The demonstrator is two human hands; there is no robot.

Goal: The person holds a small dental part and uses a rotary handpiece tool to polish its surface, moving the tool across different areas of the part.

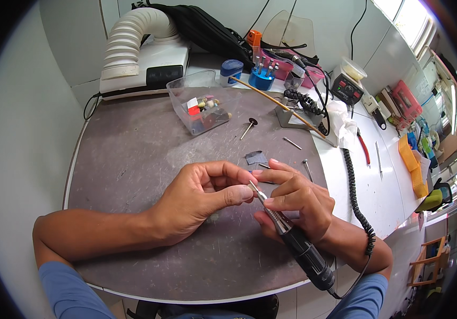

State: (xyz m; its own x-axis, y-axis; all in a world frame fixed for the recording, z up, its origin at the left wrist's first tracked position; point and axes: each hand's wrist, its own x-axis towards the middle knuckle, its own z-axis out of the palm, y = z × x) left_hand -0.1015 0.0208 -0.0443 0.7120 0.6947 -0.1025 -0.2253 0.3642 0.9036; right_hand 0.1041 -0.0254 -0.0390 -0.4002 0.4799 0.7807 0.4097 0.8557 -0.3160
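My right hand point(303, 207) grips a rotary handpiece point(305, 254) with a black body and a silver nose, its slim tip slanting up and to the left. The fingers of my left hand point(202, 191) are pinched together right at that tip. A small pale bit shows between thumb and forefinger, too hidden to name. Just beyond my fingers lies a scrap of dark grey abrasive-looking paper point(256, 157). Past it are a dark disc on a metal shank point(248, 127) and a small metal pin point(292, 143). A thin metal bit with a small head point(307, 169) lies beyond my right hand.
A clear plastic bin point(186, 119) holds small coloured pieces. A long wooden stick point(276, 105) rests across a grey stand point(292, 118). The coiled black cord point(353, 196) runs along my right arm. Red-handled pliers point(364, 146) and a white hose unit point(138, 45) stand farther off.
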